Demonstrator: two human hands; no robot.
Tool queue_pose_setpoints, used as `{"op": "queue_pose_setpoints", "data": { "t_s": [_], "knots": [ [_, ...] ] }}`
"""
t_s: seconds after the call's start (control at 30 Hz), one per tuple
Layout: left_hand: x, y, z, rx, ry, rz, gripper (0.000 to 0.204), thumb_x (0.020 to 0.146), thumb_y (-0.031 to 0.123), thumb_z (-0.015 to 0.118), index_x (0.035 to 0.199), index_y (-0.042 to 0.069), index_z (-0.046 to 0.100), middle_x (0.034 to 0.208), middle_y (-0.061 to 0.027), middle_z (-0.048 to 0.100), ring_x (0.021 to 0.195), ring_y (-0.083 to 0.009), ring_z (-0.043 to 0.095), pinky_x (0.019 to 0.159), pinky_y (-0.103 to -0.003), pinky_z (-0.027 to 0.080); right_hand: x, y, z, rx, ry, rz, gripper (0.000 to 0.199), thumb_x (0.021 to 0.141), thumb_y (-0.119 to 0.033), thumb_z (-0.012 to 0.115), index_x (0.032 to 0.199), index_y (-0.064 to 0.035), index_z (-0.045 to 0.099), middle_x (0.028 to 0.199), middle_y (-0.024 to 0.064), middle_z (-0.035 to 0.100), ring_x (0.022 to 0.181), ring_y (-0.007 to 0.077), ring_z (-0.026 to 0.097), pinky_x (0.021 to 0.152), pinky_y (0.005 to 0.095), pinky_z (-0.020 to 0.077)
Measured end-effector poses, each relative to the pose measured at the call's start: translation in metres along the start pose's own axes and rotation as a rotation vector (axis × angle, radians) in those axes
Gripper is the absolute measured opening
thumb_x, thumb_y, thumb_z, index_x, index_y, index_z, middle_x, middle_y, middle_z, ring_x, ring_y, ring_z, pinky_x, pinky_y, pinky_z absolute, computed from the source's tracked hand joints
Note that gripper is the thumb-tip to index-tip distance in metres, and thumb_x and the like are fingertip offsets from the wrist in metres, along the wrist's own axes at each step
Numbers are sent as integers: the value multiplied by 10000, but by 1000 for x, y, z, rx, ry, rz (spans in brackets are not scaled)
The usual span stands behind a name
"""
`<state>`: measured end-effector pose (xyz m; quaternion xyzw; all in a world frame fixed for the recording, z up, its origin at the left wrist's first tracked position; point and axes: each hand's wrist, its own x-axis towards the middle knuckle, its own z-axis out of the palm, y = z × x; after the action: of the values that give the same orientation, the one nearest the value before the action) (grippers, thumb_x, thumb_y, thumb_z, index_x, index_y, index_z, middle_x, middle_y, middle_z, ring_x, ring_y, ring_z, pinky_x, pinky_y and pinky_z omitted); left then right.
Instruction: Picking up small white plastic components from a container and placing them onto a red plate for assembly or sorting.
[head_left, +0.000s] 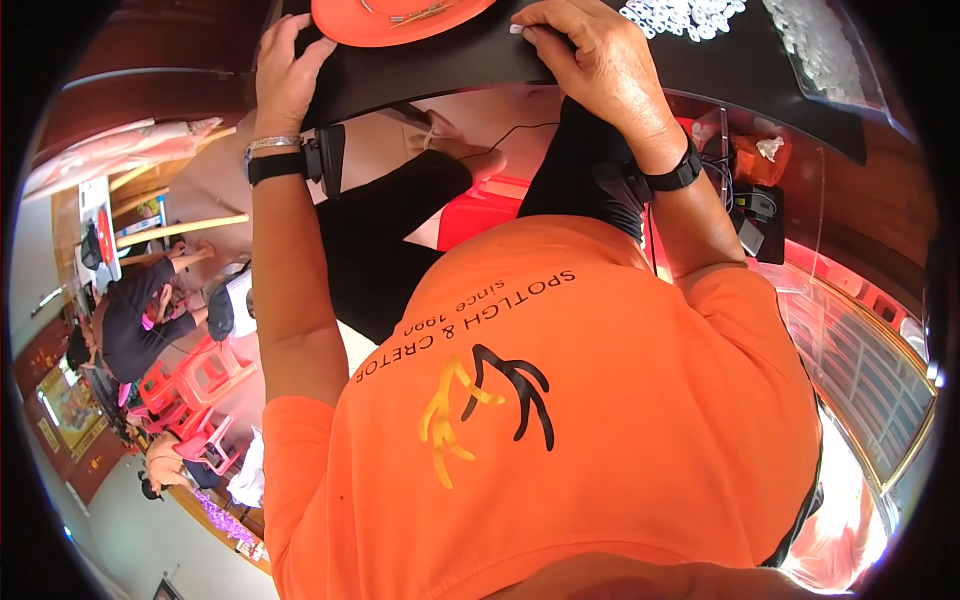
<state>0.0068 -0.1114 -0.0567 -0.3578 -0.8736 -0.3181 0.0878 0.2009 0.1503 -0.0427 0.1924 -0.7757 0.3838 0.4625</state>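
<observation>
At the near edge of the black table, my left hand rests beside an orange-red plate. Its thumb and fingers are apart, and I see nothing between them. Several thin, light-brown sticks lie on the plate, which the top of the picture cuts off. To the right of the plate, my right hand pinches a small white piece between thumb and fingers; most of it is hidden. Beyond that hand lies a heap of small white ring-like pieces.
A clear bag of translucent pieces lies at the table's right end. Below the table are a red plastic stool, a cable, an orange bag and black devices. Other people sit at the left near red plastic chairs.
</observation>
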Motion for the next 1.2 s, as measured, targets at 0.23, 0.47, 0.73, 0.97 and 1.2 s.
{"op": "queue_pose_setpoints", "data": {
  "t_s": [0.23, 0.47, 0.73, 0.97, 1.2],
  "knots": [
    [3, -9, 8, 24, 29, 28, 449, 761, 324, 653, 1125, 69, 595, 1282, -206, 495, 1231, -353, 423, 1027, -398, 336, -2, -14, -6, -377, -242, 282, 128, 801, -66, 654, 927, -87, 660, 861, 62, 658, 778, 240, 642, 656, 309, 524],
    [7, 1, 3, -1, 24, 38, 427, 747, 313, 657, 1079, 50, 611, 1218, -185, 537, 1183, -344, 464, 1003, -387, 362, -10, 1, -7, -383, -246, 245, 128, 795, -120, 635, 920, -99, 658, 833, 79, 656, 780, 264, 636, 676, 349, 521],
    [9, -5, 8, -28, 7, -61, 475, 745, 332, 660, 1122, 50, 601, 1257, -175, 524, 1200, -336, 463, 1017, -395, 364, -14, 2, -6, -385, -246, 232, 131, 805, -125, 634, 932, -107, 661, 841, 73, 662, 781, 265, 648, 688, 348, 526],
    [14, -14, 11, 66, -2, 42, 532, 726, 415, 660, 1149, 99, 592, 1277, -186, 506, 1192, -354, 458, 1010, -403, 373, -6, -5, -5, -403, -261, 274, 138, 831, -144, 659, 960, -101, 680, 854, 71, 670, 723, 216, 656, 662, 295, 518],
    [8, -28, 8, 73, 0, -2, 493, 775, 376, 626, 1183, 105, 571, 1303, -159, 500, 1263, -324, 400, 1050, -381, 318, 2, -17, -1, -286, -267, 197, 104, 788, -31, 619, 892, -25, 628, 829, 139, 655, 786, 331, 636, 677, 373, 512]
  ]
}}
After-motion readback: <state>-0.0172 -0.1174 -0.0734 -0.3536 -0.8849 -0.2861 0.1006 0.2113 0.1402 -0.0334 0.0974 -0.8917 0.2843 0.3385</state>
